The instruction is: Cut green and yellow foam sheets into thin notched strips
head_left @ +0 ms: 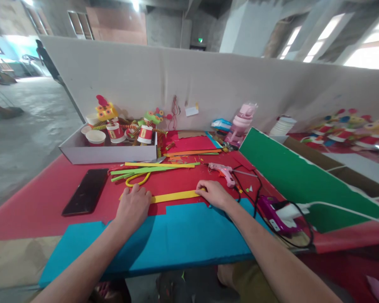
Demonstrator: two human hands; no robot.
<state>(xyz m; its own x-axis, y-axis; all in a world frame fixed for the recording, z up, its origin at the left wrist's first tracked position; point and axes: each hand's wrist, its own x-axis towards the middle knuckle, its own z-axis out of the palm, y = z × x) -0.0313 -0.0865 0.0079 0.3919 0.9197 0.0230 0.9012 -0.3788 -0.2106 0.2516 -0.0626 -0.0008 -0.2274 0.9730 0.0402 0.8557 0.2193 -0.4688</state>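
Observation:
A long yellow foam strip (174, 196) lies flat on the red table cover (41, 198), just beyond a blue foam sheet (177, 235). My left hand (132, 206) presses down on the strip's left end, palm flat, fingers together. My right hand (212, 193) rests on the strip's right end, fingertips pinching it against the table. A pink glue gun (223, 171) lies just beyond my right hand, its black cord running right.
A black phone (86, 191) lies at left. Green and yellow strips (151, 168) and a yellow loop (138, 181) sit beyond. A white box (107, 151) holds paper-cup crafts. A pink bottle (241, 122), a green board (290, 176) and a purple power strip (276, 214) stand right.

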